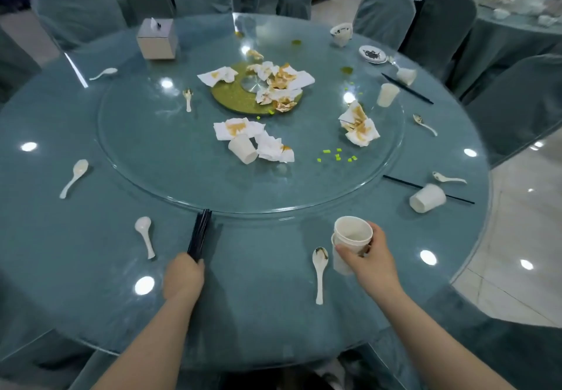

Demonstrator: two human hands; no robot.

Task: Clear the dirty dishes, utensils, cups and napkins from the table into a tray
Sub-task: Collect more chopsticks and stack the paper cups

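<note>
My left hand point(183, 275) grips a bundle of black chopsticks point(199, 233) that points away from me over the near table edge. My right hand point(369, 255) holds stacked white paper cups point(352, 236) just above the table. A stained white spoon point(320, 271) lies between my hands. More white spoons lie at the near left point(145, 236) and left point(74, 176). Toppled cups lie on the turntable point(243, 149) and at the right point(427, 198). Stained napkins point(281, 84) are piled at the centre, with others nearer me point(237, 128) and to the right point(359, 125).
The round table has a glass lazy Susan point(152, 158) on top. A tissue box point(157, 39) stands at the far left. A small bowl point(342, 33), a saucer point(372, 53), an upright cup point(386, 94), chopsticks point(407, 88) and spoons sit along the right side. Covered chairs ring the table.
</note>
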